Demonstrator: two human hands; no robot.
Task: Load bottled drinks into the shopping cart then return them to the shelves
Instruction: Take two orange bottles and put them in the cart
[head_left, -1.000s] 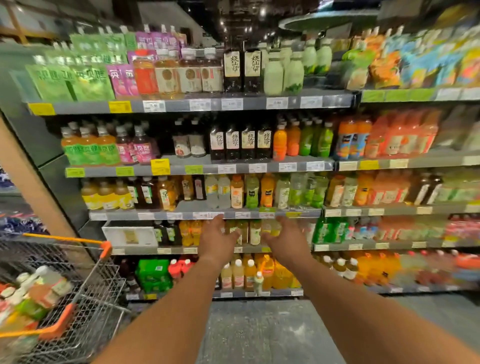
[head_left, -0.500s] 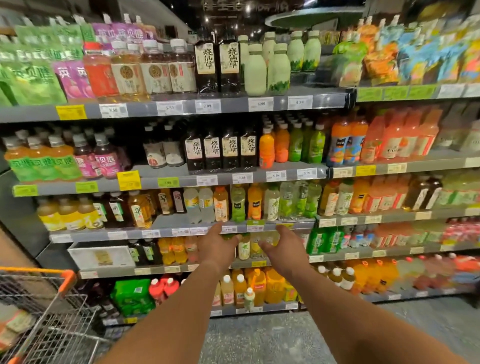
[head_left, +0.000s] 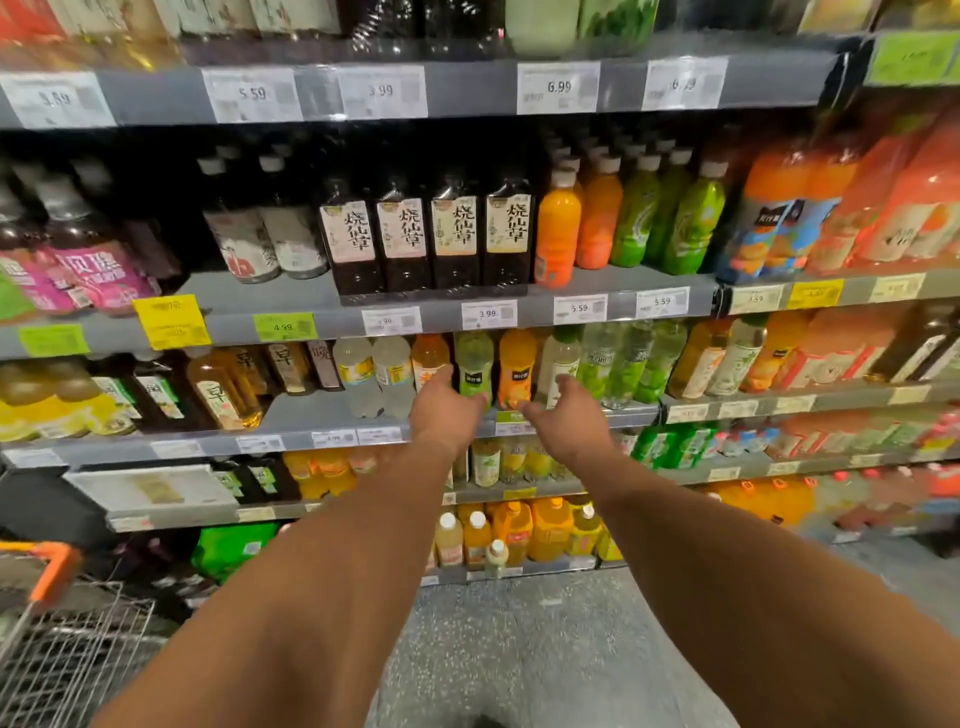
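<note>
Both arms stretch toward the middle shelf of bottled drinks. My left hand is open, its fingers at the base of a green-labelled bottle and beside a pale orange bottle. My right hand is open too, fingers spread just below an orange juice bottle and a whitish-green bottle. Neither hand holds a bottle. The shopping cart with its orange handle shows at the bottom left; its contents are out of view.
Dark tea bottles and orange and green bottles fill the shelf above. Lower shelves hold yellow and orange bottles. Price tags line every shelf edge. Speckled grey floor lies between me and the shelving.
I have moved closer to the shelves and both hands have risen from the lower shelf to the bottles on the middle shelf. The cart has slid mostly out of view at left.
</note>
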